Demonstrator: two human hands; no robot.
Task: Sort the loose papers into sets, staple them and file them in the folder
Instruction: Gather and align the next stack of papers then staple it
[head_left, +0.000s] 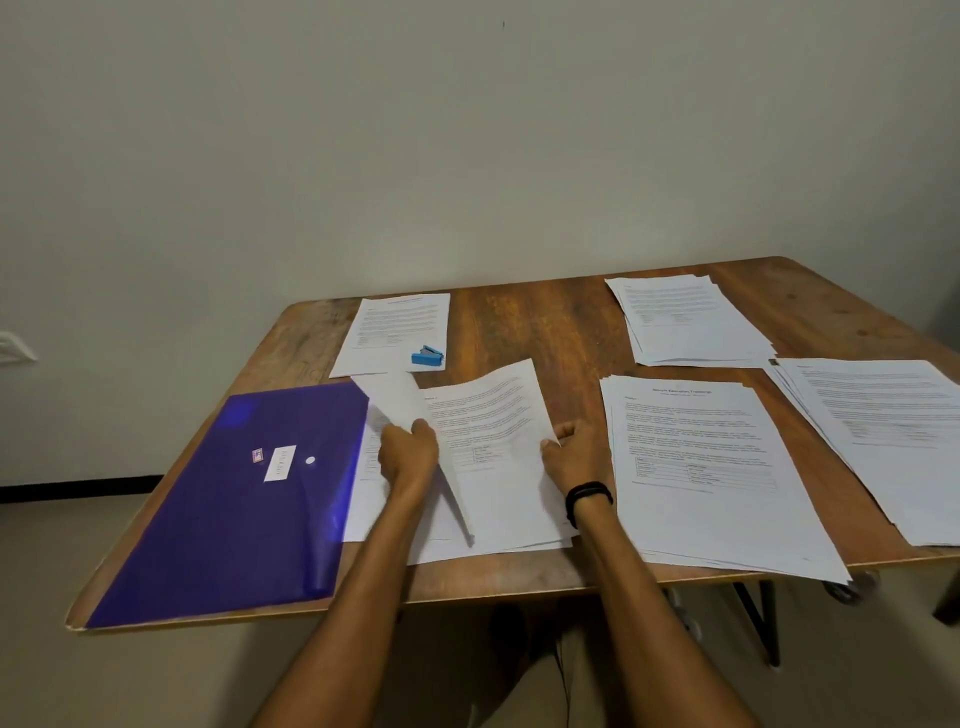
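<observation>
Forearms reach in over the near edge of the table (545, 322). Left hand (410, 452) grips a lifted sheet (395, 400), peeled leftward off the middle stack (498, 499). Right hand (574, 452) pinches that stack's right edge, fingers curled. Sorting is the step in hand, I judge. The stapler (427, 357) sits on a far set (395, 327), apart from both hands. The folder (234, 493) lies closed at left, touching the stack. Next move, probably: square the chosen sheets at a corner, then fetch the stapler.
</observation>
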